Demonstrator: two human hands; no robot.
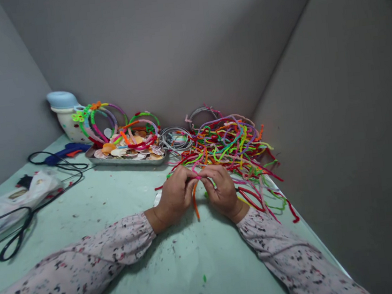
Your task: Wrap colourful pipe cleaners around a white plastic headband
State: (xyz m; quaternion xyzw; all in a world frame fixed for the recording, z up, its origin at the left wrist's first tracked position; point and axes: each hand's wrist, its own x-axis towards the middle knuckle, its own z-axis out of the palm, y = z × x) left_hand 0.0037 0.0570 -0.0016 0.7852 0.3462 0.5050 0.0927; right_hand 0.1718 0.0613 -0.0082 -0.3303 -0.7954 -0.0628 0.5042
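Between my fingertips is a pink pipe cleaner (198,177), bent or looped at the pinch. My left hand (173,194) closes on it from the left with thumb and forefinger. From the right, my right hand (221,189) pinches it too, and the fingertips of both hands nearly meet. An orange pipe cleaner (196,203) hangs or lies just below them; I cannot tell whether it is joined to the pink one. Beyond my hands spreads a tangled heap of coloured pipe cleaners (230,138). Red-handled pliers (252,198) lie beside my right wrist, partly hidden.
A metal tray (127,161) of shells and pipe-cleaner-wrapped rings stands at the back left, beside coiled grey wire (175,138). Farther left are a white container with a blue lid (66,110), a blue tool (65,152), a black cable (30,217) and a plastic bag (41,188). Walls enclose the table.
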